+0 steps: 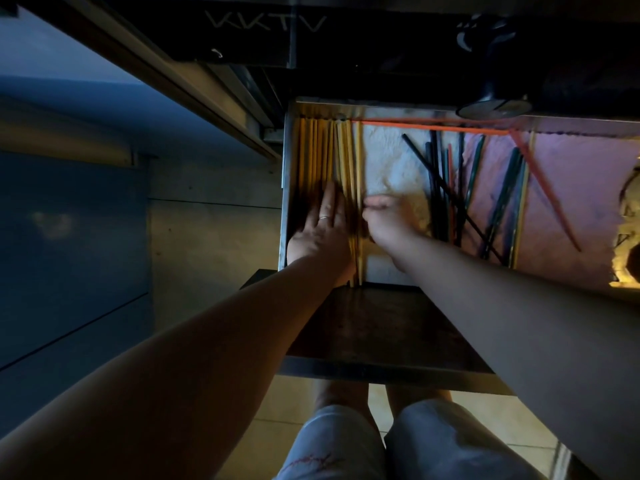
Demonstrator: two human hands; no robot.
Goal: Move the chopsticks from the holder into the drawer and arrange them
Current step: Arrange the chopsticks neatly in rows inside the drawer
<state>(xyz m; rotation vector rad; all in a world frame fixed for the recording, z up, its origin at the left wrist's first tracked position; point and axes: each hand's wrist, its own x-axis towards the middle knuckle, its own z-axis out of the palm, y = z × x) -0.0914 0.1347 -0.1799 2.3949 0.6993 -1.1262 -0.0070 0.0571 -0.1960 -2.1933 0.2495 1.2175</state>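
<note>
Left side of the drawer: a row of yellow wooden chopsticks (313, 154) lay side by side, running near to far, snug against the left wall of the open metal drawer (285, 188).
Left hand (323, 226): was flat on the near part of that yellow row, fingers straight and pressing down, not gripping anything. It had a ring on one finger.
Right hand (384, 216): sat just right of the other one, at the row's right edge, fingers curled toward the outermost stick. Honestly too blurry to tell if it actually pinched it.
Middle: crumpled white paper liner (391, 161) covered the drawer floor.
Right of the hands: black and dark green chopsticks (446, 188) lay loose and criss-crossed.
Far wall: one orange-red chopstick (429, 128) lay along it.
Far right: pink paper liner (571, 174).
</note>
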